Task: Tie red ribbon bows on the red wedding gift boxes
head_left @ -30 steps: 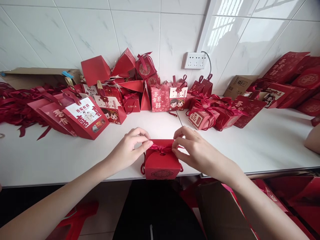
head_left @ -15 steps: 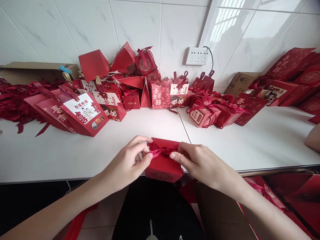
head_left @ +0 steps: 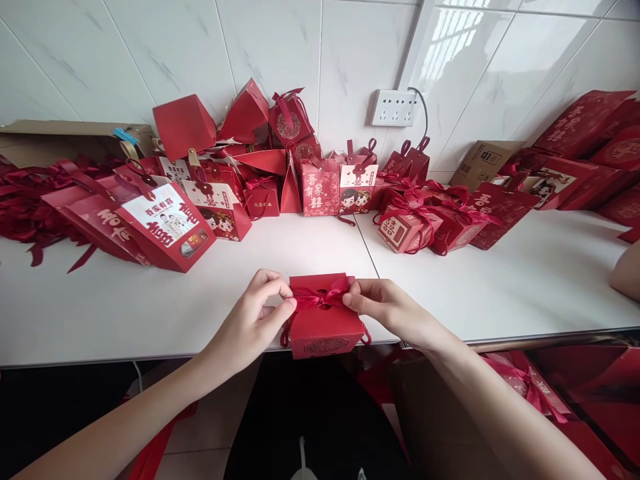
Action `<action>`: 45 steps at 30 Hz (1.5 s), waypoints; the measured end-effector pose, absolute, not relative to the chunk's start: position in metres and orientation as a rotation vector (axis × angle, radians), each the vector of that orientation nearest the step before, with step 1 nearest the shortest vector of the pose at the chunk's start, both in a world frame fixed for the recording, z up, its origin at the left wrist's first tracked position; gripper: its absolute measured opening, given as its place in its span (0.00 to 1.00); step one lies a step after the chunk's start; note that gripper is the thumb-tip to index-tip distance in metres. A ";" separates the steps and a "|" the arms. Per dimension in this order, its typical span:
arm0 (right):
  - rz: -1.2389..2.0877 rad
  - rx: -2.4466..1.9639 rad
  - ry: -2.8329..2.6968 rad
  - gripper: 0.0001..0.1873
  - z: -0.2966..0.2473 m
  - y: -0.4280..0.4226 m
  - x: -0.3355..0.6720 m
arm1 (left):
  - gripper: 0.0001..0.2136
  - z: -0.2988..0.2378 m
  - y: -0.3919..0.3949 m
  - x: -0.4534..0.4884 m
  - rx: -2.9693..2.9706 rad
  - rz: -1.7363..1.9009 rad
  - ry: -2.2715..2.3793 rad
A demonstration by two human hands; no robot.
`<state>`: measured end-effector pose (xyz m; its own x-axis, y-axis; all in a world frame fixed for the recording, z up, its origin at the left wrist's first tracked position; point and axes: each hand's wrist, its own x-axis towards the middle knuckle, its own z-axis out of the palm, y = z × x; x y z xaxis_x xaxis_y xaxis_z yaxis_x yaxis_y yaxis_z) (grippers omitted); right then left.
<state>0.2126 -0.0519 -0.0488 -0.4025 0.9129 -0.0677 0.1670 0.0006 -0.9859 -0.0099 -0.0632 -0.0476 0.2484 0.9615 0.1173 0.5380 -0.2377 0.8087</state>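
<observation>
A red gift box (head_left: 325,327) with cord at its sides sits at the table's front edge, a round pattern on its near face. Across its top runs a dark pink satin ribbon (head_left: 319,297), knotted in the middle over a small hole. My left hand (head_left: 267,310) is closed in a pinch on the ribbon's left side. On the other side, my right hand (head_left: 375,300) pinches the ribbon between thumb and fingers. Both hands keep the ribbon stretched sideways over the box.
Several red gift boxes (head_left: 317,190) line the wall side of the white table (head_left: 240,263). Loose red ribbons (head_left: 35,207) lie at the left. Ribbon-tied boxes (head_left: 410,223) stand right of centre. Another person's arm (head_left: 627,273) shows at the right edge. A carton with red boxes (head_left: 540,393) is below the table.
My hands have drawn slightly apart along the ribbon, and its knot looks flatter and more stretched. The box has turned a little, with its patterned face now squarer to me.
</observation>
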 end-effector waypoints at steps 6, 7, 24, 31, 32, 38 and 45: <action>1.648 -1.044 -1.490 0.22 -0.051 -0.051 0.216 | 0.13 -0.051 -0.061 -0.013 1.815 0.819 1.384; 1.659 -1.033 -1.474 0.22 -0.053 -0.051 0.217 | 0.13 -0.052 -0.061 -0.013 1.813 0.820 1.382; 1.758 -1.244 -1.454 0.30 -0.066 -0.042 0.239 | 0.12 -0.049 -0.044 -0.028 1.776 0.876 1.413; 1.533 -1.206 -1.408 0.20 -0.067 -0.036 0.229 | 0.09 -0.036 -0.015 -0.026 1.795 0.867 1.239; 1.517 -1.212 -1.398 0.19 -0.066 -0.035 0.227 | 0.08 -0.035 -0.011 -0.025 1.775 0.877 1.216; 1.588 -1.159 -1.389 0.19 -0.064 -0.032 0.226 | 0.11 -0.027 0.009 -0.015 1.678 0.899 1.085; 1.427 -1.098 -1.231 0.19 -0.068 -0.024 0.228 | 0.15 -0.051 0.042 0.009 1.722 0.816 0.952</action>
<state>0.2276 -0.0237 -0.0675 -0.1746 0.9831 -0.0558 -0.0890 -0.0722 -0.9934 0.0089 0.0422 -0.0507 0.4693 0.8779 0.0955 0.2285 -0.2251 0.9472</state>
